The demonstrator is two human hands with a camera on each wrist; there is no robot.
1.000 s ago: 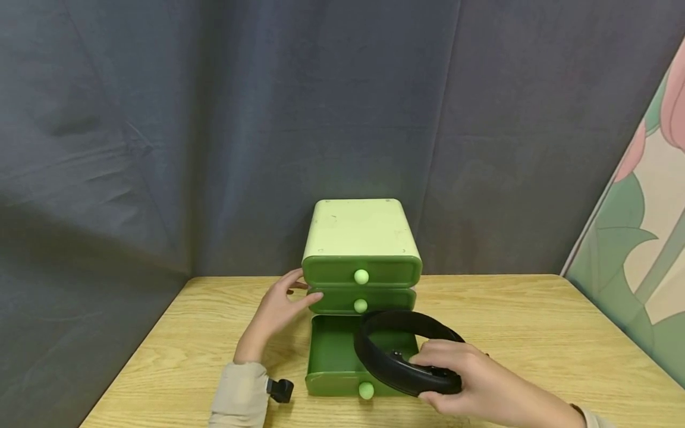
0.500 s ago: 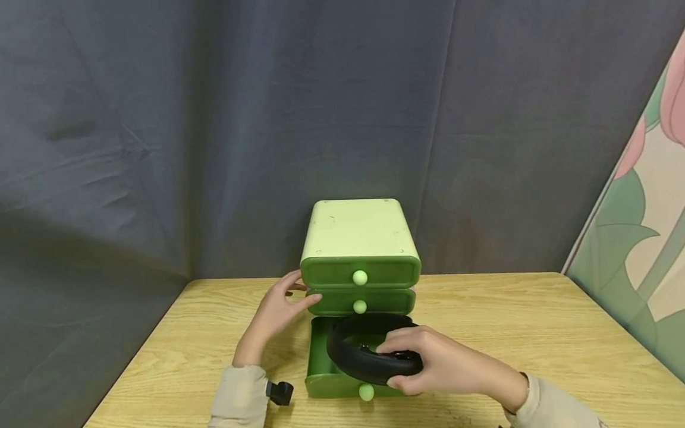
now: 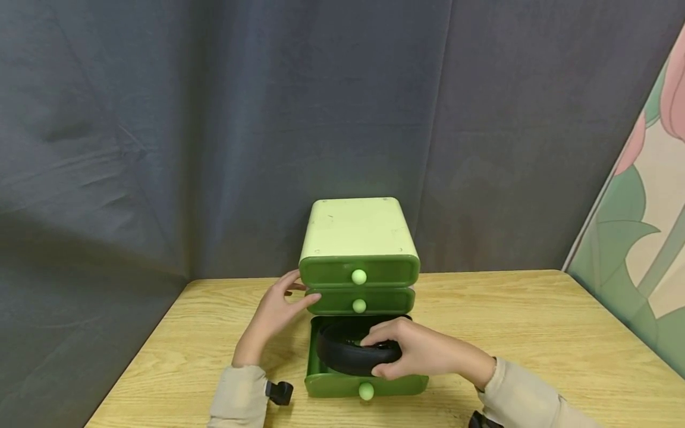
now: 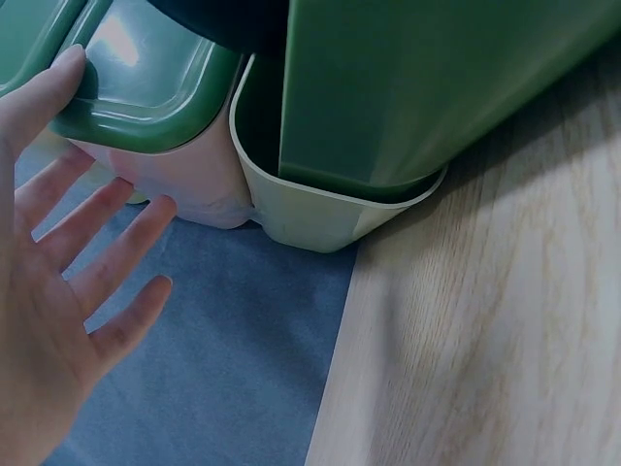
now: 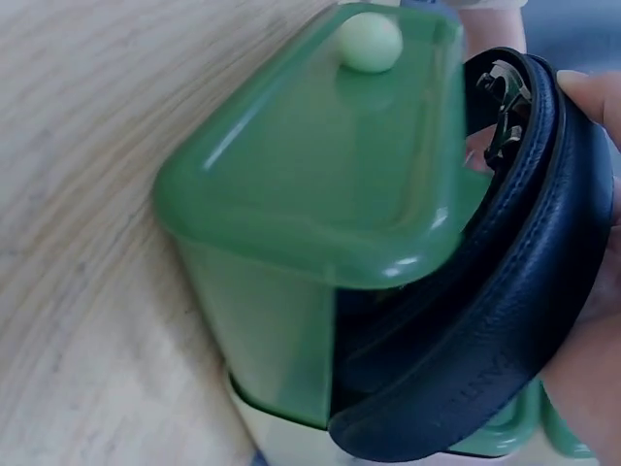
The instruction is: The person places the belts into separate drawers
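A coiled black leather belt (image 3: pixel 353 356) is partly inside the pulled-out bottom drawer (image 3: pixel 396 386). My right hand (image 3: pixel 414 351) pinches the belt's near right side between thumb and fingers. Its metal buckle (image 5: pixel 506 112) shows inside the coil in the right wrist view. At the left of the small drawer cabinet (image 3: pixel 358 229), my left hand (image 3: pixel 278 309) has its thumb touching the edge of the middle drawer (image 3: pixel 332 302). In the left wrist view, the left hand's other fingers (image 4: pixel 112 257) are spread loosely beside the cabinet's side.
Both upper drawers are pushed in, each with a round pale green knob (image 3: pixel 359 277). The cabinet stands on a wooden table (image 3: pixel 508 333), with a dark grey curtain (image 3: pixel 321 119) behind it. A flower-patterned panel (image 3: pixel 637 238) is at the right.
My right hand has carried the belt leftward and down into the open bottom drawer. The left hand has stayed by the cabinet.
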